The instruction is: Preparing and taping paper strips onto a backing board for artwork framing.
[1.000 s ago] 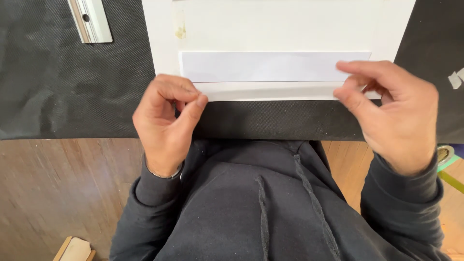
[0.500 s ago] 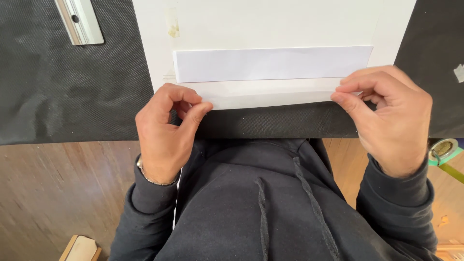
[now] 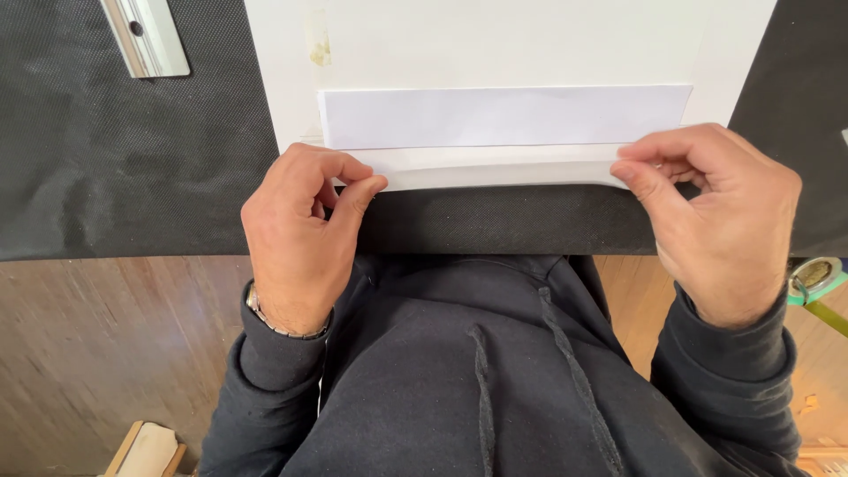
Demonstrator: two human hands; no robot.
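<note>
A white sheet of paper (image 3: 503, 44) lies on a black mat (image 3: 132, 159), with a pale folded strip (image 3: 503, 117) across its near part. The sheet's near edge (image 3: 495, 170) is lifted and curled up. My left hand (image 3: 296, 234) pinches the left end of that edge between thumb and fingers. At the right end, my right hand (image 3: 715, 212) pinches the same edge. Both wrists wear dark sleeves, and a metal watch band shows on the left wrist.
A metal ruler-like bar (image 3: 146, 35) lies on the mat at the far left. Wooden floor (image 3: 106, 353) shows below the table edge. A green tape roll (image 3: 813, 278) sits at the right and a small wooden object (image 3: 146, 450) at the bottom left.
The paper's near edge has been lifted and rolled up toward the folded strip. Both hands shifted slightly, still pinching its two ends.
</note>
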